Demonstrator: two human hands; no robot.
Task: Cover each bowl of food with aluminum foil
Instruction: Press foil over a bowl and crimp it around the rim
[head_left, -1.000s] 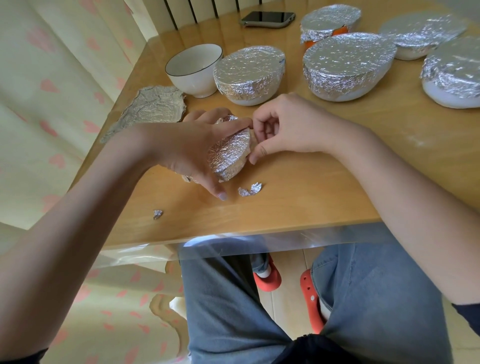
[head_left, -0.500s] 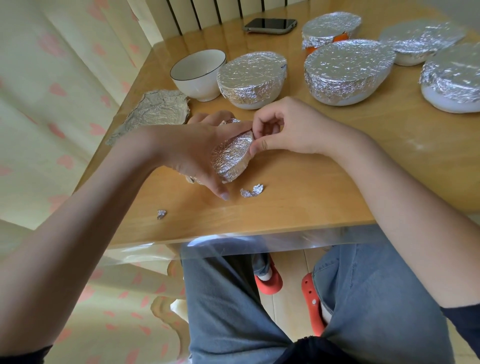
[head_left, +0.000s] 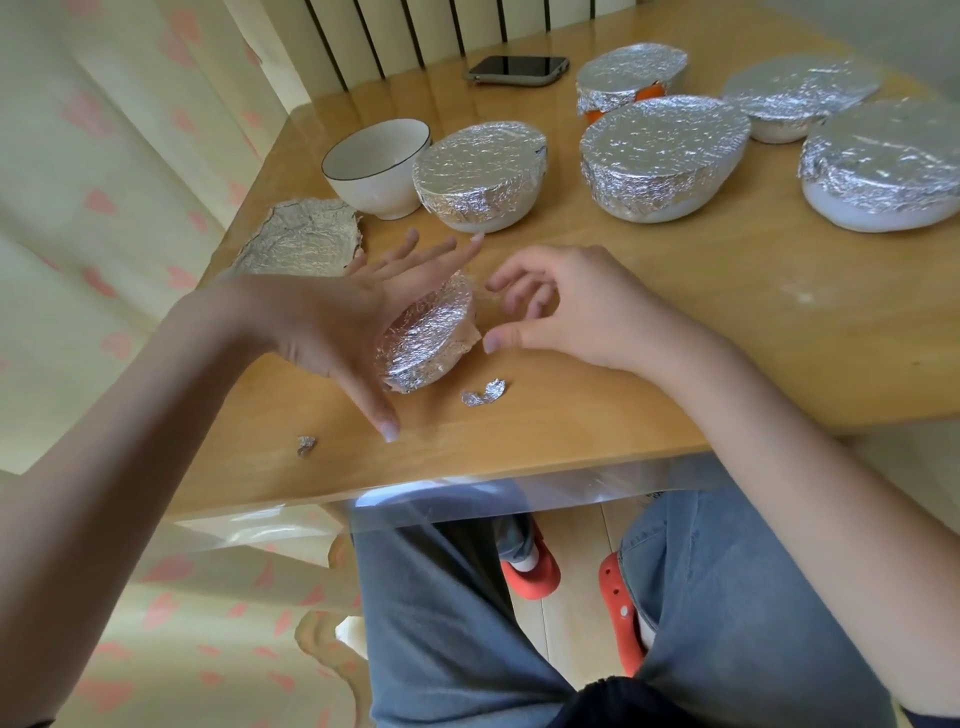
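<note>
Head view is given of a small foil-wrapped bowl (head_left: 426, 338) tilted on its side near the front edge of the wooden table (head_left: 675, 322), between the two hands. For the step in hand, sealing this cover, the foil skirt would best be pressed flat against the bowl wall all round, with the bowl set upright first so nothing shifts inside; loose corners should be folded under, not torn. The left hand (head_left: 353, 317) is held open beside the bowl, fingers spread and straight, the palm just at the foil; contact cannot be confirmed. The right hand (head_left: 561, 306) is hovering just right of the bowl, fingers loosely curled, nothing pinched. One bare white bowl (head_left: 376, 166) and a flat foil sheet (head_left: 304, 241) are seen behind, not yet joined.
</note>
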